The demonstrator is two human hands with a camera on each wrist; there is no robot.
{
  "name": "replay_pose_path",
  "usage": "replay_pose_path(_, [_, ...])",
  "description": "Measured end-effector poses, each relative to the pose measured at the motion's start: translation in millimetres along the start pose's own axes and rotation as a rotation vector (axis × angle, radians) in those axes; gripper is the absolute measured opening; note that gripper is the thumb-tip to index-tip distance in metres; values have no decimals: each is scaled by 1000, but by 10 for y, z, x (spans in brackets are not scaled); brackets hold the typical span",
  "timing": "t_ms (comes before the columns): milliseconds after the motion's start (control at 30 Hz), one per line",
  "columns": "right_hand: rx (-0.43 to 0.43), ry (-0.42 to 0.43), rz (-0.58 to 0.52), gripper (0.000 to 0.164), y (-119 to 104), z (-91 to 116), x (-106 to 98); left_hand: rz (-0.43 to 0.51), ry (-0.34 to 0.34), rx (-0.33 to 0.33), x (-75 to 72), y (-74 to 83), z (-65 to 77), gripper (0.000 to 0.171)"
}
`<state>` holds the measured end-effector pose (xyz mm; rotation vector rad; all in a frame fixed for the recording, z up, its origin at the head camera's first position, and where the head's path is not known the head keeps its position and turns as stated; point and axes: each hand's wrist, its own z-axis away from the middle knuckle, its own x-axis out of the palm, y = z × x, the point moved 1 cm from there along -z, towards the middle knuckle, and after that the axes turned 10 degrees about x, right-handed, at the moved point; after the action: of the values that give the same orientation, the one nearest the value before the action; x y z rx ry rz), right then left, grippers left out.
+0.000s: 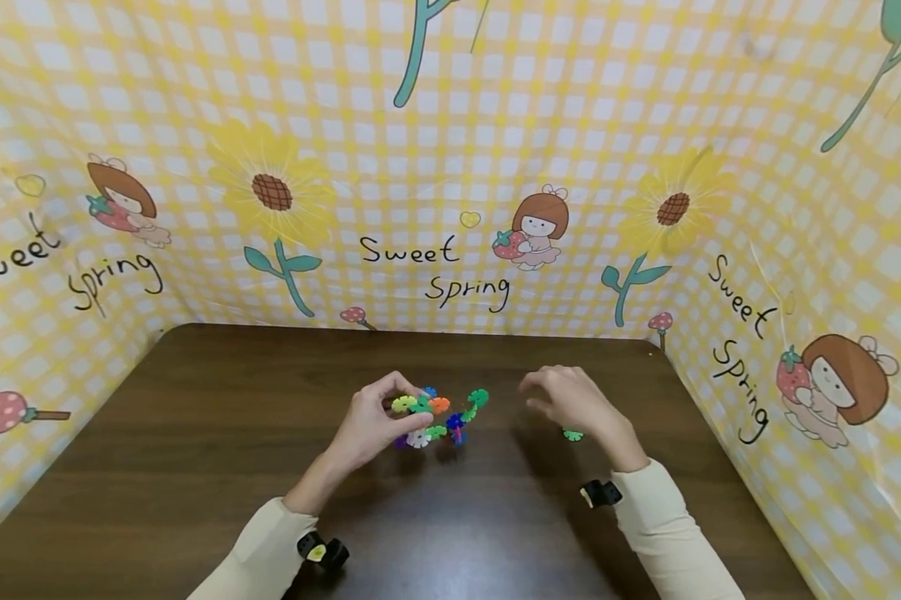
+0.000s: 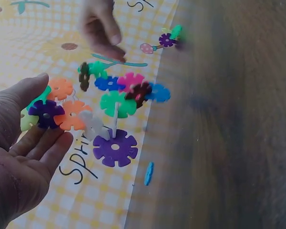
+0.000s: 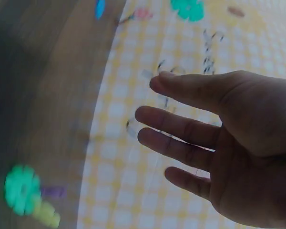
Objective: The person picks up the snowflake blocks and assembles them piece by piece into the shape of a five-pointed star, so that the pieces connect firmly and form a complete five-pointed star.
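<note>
My left hand (image 1: 375,421) pinches a chain of linked plastic snowflake discs between thumb and fingers, above the table. In the left wrist view the chain runs from orange (image 2: 73,115) and dark purple discs near the fingertips, past a white one, to a large purple disc (image 2: 115,148), then green, blue, pink and brown ones. A green disc (image 1: 478,397) marks its right end in the head view. My right hand (image 1: 570,398) is to the right of the chain, apart from it, with spread fingers (image 3: 181,126) and nothing between them.
A small joined group with a green disc (image 3: 22,190), a purple one and a yellow one lies on the table, partly behind my right hand in the head view. A lone blue disc (image 2: 149,173) also shows. Yellow checked cloth (image 1: 450,167) walls the brown table (image 1: 195,467).
</note>
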<state>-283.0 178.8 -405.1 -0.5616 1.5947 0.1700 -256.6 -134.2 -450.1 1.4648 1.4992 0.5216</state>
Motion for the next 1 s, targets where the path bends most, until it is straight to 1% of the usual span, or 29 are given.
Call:
replay_pose_path(167, [104, -141, 12, 22, 244, 31, 23, -39, -1, 12, -51, 20, -12, 29])
replay_pose_path(300, [175, -256, 45, 25, 353, 47, 58, -41, -21, 9, -69, 30, -8, 30])
replay_pose_path(367, [219, -308, 40, 27, 391, 57, 87, -30, -37, -3, -65, 31, -1, 31])
replay_pose_path(533, [328, -394, 9, 27, 468, 94, 185, 6, -66, -32, -40, 40, 18, 31])
replay_pose_path(633, [370, -413, -21, 24, 492, 115, 247, 17, -62, -38, -28, 44, 22, 30])
replay_pose_path(700, [371, -410, -42, 23, 489, 122, 277, 22, -57, -40, -27, 44, 22, 30])
replay_pose_path(767, [349, -396, -54, 23, 472, 119, 292, 22, -58, -40, -30, 45, 19, 31])
replay_pose_path(867, [295, -392, -65, 19, 416, 112, 302, 15, -66, -28, -39, 39, 16, 31])
replay_pose_path(1000, [210, -412, -98, 12, 311, 94, 299, 0, -78, 0, -52, 22, 15, 29])
